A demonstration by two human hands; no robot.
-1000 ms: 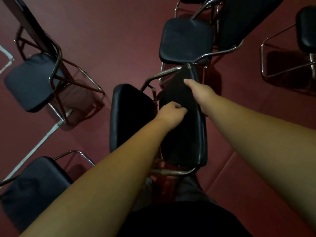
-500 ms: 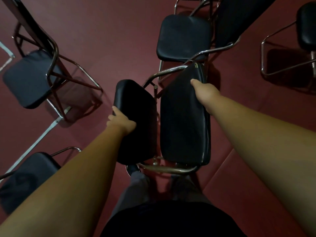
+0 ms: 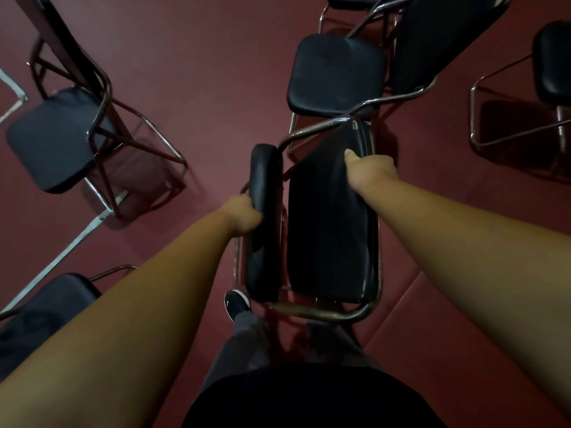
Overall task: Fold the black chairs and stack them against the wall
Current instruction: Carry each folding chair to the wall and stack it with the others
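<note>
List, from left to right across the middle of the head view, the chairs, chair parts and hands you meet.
Open black padded chair with metal frame → left hand → upturned black seat cushion → black padded backrest → right hand → black chair with chrome tube frame at the far right.

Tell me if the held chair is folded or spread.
Almost folded: the seat stands tipped up beside the backrest, a narrow gap between them. The left hand grips the seat, the right hand the backrest.
</note>
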